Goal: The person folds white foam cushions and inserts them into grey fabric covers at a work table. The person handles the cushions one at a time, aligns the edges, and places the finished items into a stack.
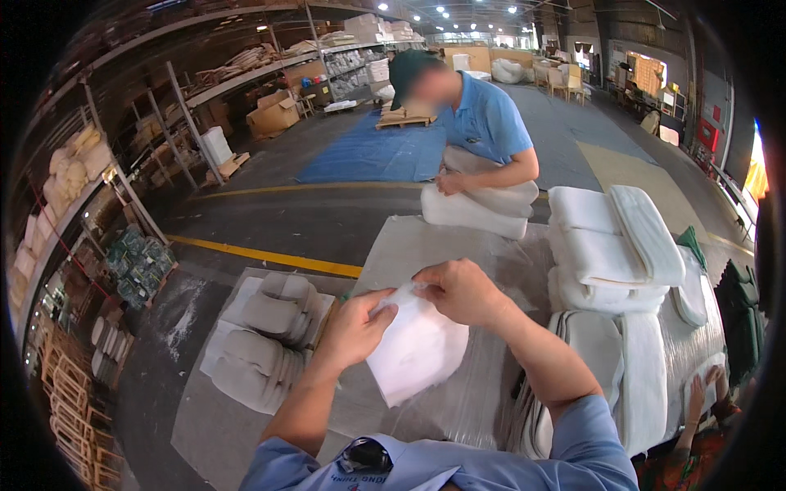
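Observation:
Over the table (483,385), both my hands hold up a soft white piece (419,348), its top edge thin and filmy; whether it is a bag or a folded sheet I cannot tell. My left hand (360,326) pinches its upper left edge, fingers closed. At the upper right corner, my right hand (463,290) grips it between thumb and fingers. The piece hangs down, its lower corner just above the clear plastic covering the tabletop. To the left of my left forearm lie stacks of whitish pads (258,372).
Across the table a person in a blue shirt (491,114) has both hands on white padding (479,204). Thick white folded padding (610,245) is piled on the right. Another person's hands (700,393) touch a white piece at the lower right. Shelving (184,123) stands left.

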A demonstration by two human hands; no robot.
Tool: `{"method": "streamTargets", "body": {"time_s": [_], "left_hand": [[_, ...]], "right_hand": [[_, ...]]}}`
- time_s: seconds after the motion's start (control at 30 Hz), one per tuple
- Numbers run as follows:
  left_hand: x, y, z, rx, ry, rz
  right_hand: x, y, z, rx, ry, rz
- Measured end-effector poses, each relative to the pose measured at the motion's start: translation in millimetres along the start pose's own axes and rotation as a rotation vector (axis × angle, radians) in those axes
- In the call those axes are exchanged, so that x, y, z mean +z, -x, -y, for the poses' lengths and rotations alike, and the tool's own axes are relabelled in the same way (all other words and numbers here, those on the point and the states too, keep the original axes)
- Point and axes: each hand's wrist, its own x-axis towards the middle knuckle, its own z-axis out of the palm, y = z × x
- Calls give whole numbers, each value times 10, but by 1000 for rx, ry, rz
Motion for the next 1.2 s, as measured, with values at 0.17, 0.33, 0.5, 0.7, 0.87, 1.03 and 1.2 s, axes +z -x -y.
{"method": "streamTargets", "body": {"time_s": [0.17, 0.33, 0.5, 0.7, 0.87, 1.03, 1.2], "left_hand": [[137, -65, 354, 367, -306, -378], [204, -205, 666, 624, -330, -638], [133, -286, 852, 793, -426, -693], [17, -281, 830, 926, -535, -571], [-15, -262, 819, 980, -569, -503], [-2, -215, 859, 936, -594, -474], [-27, -105, 830, 932, -592, -463]], "right_hand": [[306, -65, 8, 63, -308, -191], [660, -64, -184, -36, -473, -360], [795, -54, -393, -179, -469, -385], [854, -37, -501, -332, -327, -344], [854, 11, -495, -394, -279, -344], [772, 28, -364, -262, -391, -329], [649, -61, -102, -327, -193, -234]]}}
